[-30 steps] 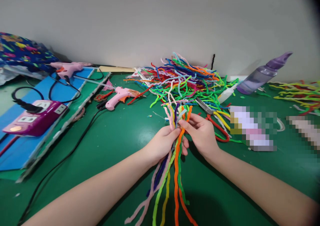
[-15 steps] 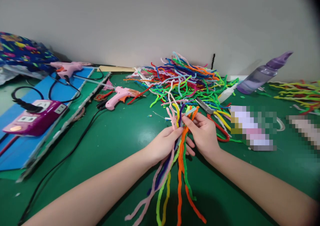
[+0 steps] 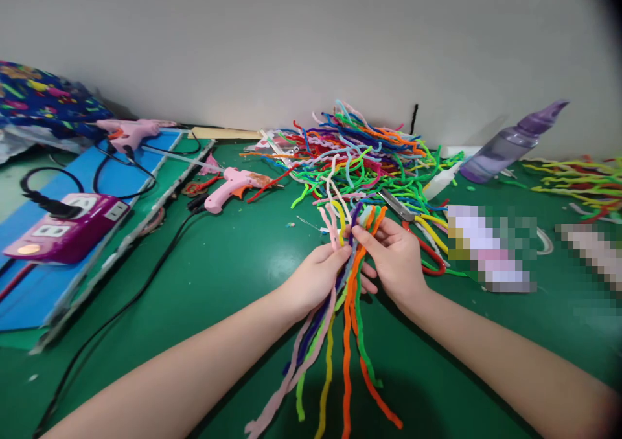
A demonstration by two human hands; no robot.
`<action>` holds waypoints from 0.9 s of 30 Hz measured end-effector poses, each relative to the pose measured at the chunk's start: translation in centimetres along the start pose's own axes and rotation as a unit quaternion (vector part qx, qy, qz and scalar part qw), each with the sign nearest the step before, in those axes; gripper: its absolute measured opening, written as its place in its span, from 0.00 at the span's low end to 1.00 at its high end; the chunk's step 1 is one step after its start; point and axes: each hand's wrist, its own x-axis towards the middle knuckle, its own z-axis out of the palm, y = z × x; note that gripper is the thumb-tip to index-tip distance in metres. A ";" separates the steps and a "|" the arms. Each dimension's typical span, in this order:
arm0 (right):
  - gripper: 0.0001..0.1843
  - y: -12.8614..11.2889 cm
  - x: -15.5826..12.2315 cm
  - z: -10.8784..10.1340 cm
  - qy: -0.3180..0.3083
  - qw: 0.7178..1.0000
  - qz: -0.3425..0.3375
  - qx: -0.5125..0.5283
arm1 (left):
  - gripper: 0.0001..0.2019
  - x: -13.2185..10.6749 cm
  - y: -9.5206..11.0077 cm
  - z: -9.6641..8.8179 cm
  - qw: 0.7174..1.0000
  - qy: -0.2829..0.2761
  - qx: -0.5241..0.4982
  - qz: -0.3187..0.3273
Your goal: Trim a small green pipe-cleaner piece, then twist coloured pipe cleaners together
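Both my hands grip one bundle of pipe cleaners (image 3: pixel 347 335) near its upper end, above the green table (image 3: pixel 228 258). My left hand (image 3: pixel 315 277) pinches the pink, yellow and purple strands. My right hand (image 3: pixel 396 258) is closed round the orange and green ones. The long tails hang toward me and trail on the table. The short tips stick up between my fingers.
A big tangled pile of coloured pipe cleaners (image 3: pixel 359 154) lies just beyond my hands, with red-handled scissors (image 3: pixel 418 241) beside it. A pink glue gun (image 3: pixel 233 186) and its black cord lie to the left, near a purple power strip (image 3: pixel 63 232). A purple bottle (image 3: pixel 510 144) lies at the right.
The bundle shifted slightly up and to the right between my hands, and the hanging tails swung and spread. Both hands kept their grip.
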 end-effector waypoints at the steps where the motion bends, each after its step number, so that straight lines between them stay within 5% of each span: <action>1: 0.13 -0.1 -0.1 0.1 -0.001 1.000 0.004 0.007 | 0.15 0.0 0.0 0.0 1.000 -0.004 0.005 -0.003; 27: 0.14 -0.5 -0.2 0.3 0.027 0.996 0.041 -0.078 | 0.15 -0.1 -0.2 0.1 0.996 -0.065 0.055 0.006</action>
